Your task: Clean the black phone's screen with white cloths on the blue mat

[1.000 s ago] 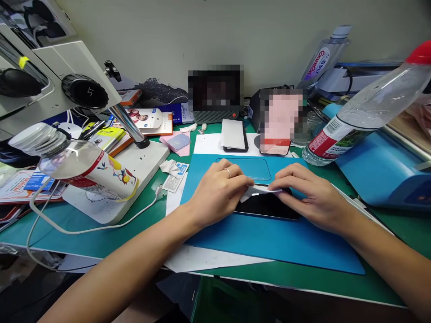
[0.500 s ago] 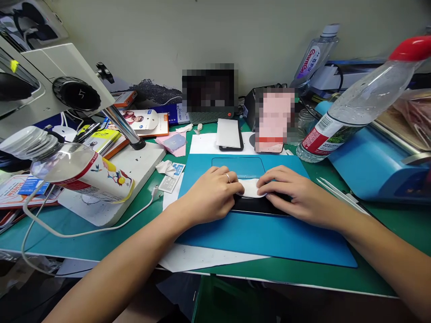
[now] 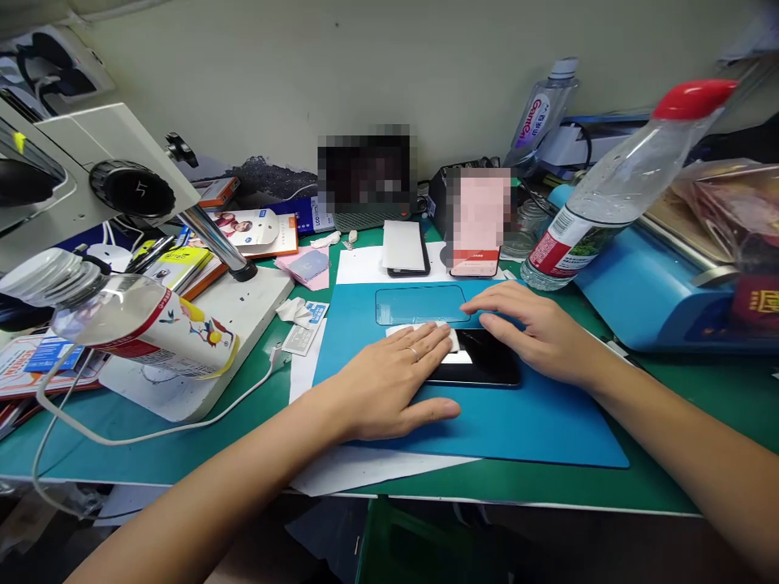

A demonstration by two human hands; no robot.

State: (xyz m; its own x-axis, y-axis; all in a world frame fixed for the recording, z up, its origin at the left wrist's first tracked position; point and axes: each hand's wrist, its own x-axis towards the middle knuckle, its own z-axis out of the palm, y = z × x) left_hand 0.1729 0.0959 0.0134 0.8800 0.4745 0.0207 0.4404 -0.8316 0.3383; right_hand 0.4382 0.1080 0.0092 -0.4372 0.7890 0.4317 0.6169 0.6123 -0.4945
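Observation:
A black smartphone lies face up on the blue mat, with a white reflection on its screen. My left hand rests flat across its left part, fingers stretched out and thumb spread. Under those fingers is a white wipe, mostly covered by them. My right hand hovers at the phone's upper right, its fingers and thumb apart with nothing between them. Just beyond the phone lies a clear screen protector with a dark outline.
A microscope stand and a tilted drink bottle occupy the left, with a white cable beside them. At the back stand a pink-screened phone and a white-topped dark case. A red-capped bottle leans by a blue machine.
My left hand has gone from pinching the white wipe to lying flat over it. My right hand has let go of the wipe and lifted up off the phone. The view has shifted slightly.

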